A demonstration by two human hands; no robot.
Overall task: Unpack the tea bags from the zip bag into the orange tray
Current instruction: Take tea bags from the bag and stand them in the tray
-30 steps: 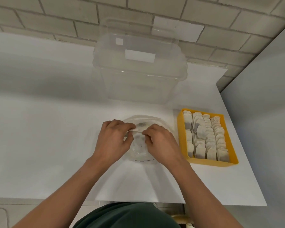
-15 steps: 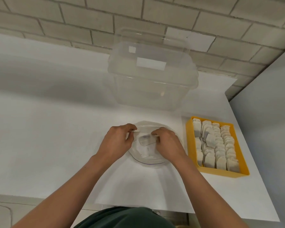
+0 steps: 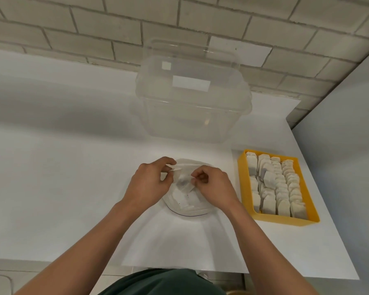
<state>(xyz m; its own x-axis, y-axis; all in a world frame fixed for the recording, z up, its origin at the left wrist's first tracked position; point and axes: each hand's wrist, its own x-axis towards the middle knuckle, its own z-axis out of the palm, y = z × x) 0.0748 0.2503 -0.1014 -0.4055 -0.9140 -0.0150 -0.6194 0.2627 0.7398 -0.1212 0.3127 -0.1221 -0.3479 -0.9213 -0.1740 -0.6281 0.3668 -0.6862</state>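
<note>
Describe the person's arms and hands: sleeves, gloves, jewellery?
Both forearms are bare right down to the frame's bottom edge, no sleeve in view. The left hand and right hand wear no gloves; no rings, watch or wristband show. A dark green garment covers the torso below.

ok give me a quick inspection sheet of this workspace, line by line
surface: white table, bare apart from the items below
job's things: zip bag lies flat in front of the person, a few tea bags visible through it; orange tray to its right, nearly full of upright rows of tea bags
clutter: large clear plastic bin standing behind the bag; nothing visible in it
hands: left hand and right hand both pinch the bag's far edge, apparently its mouth
cables: nothing seen
surroundings: pale brick wall behind, plain white wall on the right
</note>
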